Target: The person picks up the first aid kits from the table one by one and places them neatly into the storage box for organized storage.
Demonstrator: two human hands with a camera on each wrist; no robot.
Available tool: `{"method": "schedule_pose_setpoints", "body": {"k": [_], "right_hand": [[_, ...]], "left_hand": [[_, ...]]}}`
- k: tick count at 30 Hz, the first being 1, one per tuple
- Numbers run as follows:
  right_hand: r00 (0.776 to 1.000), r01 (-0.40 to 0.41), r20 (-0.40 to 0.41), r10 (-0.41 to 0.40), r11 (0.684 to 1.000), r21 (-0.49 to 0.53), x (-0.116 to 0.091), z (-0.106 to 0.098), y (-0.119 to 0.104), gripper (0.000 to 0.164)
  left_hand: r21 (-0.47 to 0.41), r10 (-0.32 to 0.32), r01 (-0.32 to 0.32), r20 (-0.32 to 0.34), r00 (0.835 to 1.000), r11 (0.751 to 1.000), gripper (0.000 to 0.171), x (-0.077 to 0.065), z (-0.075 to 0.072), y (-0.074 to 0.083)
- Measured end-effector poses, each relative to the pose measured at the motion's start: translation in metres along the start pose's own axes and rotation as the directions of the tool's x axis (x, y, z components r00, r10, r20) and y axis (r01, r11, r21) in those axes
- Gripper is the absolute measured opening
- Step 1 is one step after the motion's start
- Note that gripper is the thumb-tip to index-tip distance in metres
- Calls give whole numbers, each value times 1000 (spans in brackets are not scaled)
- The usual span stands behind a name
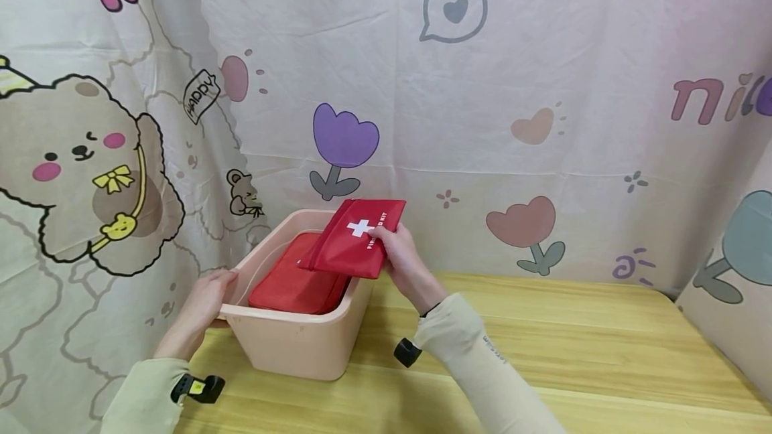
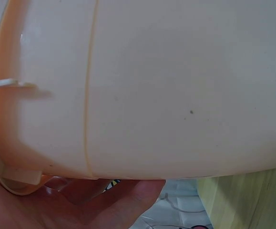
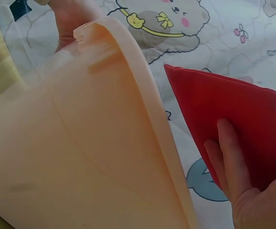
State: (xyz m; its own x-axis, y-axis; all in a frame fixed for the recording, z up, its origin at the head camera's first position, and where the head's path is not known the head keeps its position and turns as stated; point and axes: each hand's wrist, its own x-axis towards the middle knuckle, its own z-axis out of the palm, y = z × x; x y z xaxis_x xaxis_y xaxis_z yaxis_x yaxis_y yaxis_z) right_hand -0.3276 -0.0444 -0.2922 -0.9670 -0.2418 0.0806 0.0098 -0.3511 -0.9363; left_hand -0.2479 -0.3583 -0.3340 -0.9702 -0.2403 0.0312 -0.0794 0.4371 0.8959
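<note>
A flat red first aid kit pouch with a white cross is pinched at its right edge by my right hand, thumb on the printed face. In the right wrist view, the fingers lie along the back of the pouch. It hangs over the right side of a pale pink plastic bin. Inside the bin lies a larger red zipped case, partly hidden by the pouch. My left hand grips the bin's rim at its left corner; in the left wrist view, its fingers curl under the rim along the outer wall.
The bin stands on a light wood table, near its left end. A printed cloth hangs behind the table and along both sides. A small black wrist camera sits by the right sleeve, another by the left.
</note>
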Motion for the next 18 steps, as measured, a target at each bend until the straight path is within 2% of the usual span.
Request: {"method": "schedule_pose_setpoints", "body": {"k": [18], "right_hand": [[1000, -8, 4, 8, 1000, -11, 8, 26, 18, 56]], "left_hand": [[-8, 13, -13, -14, 1000, 1000, 55, -2, 0, 0]]}}
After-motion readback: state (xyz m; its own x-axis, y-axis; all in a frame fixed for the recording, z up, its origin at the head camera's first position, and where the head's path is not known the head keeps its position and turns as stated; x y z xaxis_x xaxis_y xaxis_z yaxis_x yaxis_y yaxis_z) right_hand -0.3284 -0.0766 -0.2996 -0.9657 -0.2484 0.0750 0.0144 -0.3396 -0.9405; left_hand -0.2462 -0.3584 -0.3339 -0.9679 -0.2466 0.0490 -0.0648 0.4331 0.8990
